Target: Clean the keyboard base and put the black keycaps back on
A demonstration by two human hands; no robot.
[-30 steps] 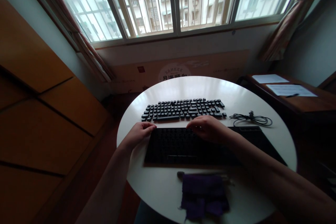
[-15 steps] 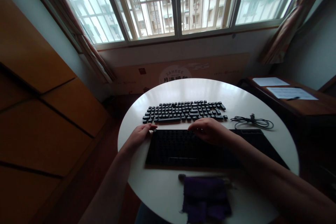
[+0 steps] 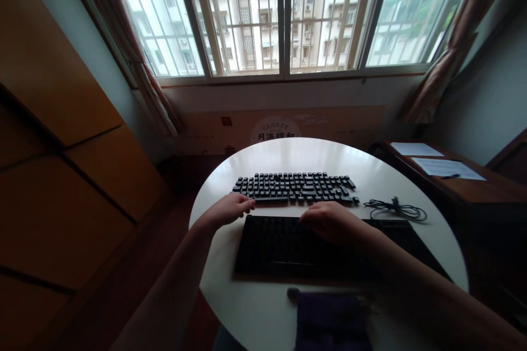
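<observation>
A black keyboard base lies on the round white table, its key area dark. Beyond it, loose black keycaps are laid out in keyboard-like rows. My left hand hovers between the front left of those rows and the base's far left corner, fingers curled together; whatever is in them is hidden. A small dark keycap appears at that corner of the base. Over the base's far edge, near its middle, my right hand bends down with fingers pressed together, their tips hidden.
A coiled black cable rests at the table's right. Nearest me lie a purple cloth and a dark, brush-like tip. A brown side table with papers and a pen stands at right.
My left hand has come off the base's far left corner and moved toward the keycap rows, fingers curling in. My right hand stays over the base's far edge. The view has tilted up slightly.
</observation>
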